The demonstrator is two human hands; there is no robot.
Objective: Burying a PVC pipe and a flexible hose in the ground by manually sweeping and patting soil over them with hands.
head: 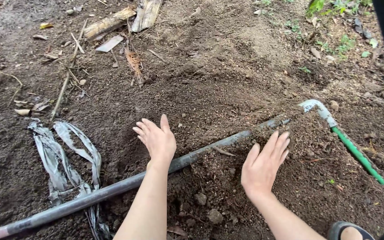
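A: Left hand? Grip spread wide, fingers apart, palm down, nothing in it; hovering over dark loose soil, just past the grey pipe

B: And the right hand? Same, flat and wide open, nothing held; fingertips near the pipe's soil-dusted stretch, palm over the crumbly mound on the near side

A: Pipe relative to both grips? Running slantwise between them, under the left wrist, just beyond the right fingertips; touching either hand, cannot tell

B: Further along from the right grip? Pale bent elbow fitting at the pipe's far end, then a green hose heading down and away to the right

A: Out from the left grip? Limp grey dried leaf strips lying well off to its left, crossing under the pipe

B: Beyond both grips? Broken wood pieces and dry twigs far off, small green weeds well past the right hand

A: Near the right forearm? Toe of a dark sandal at the bottom edge
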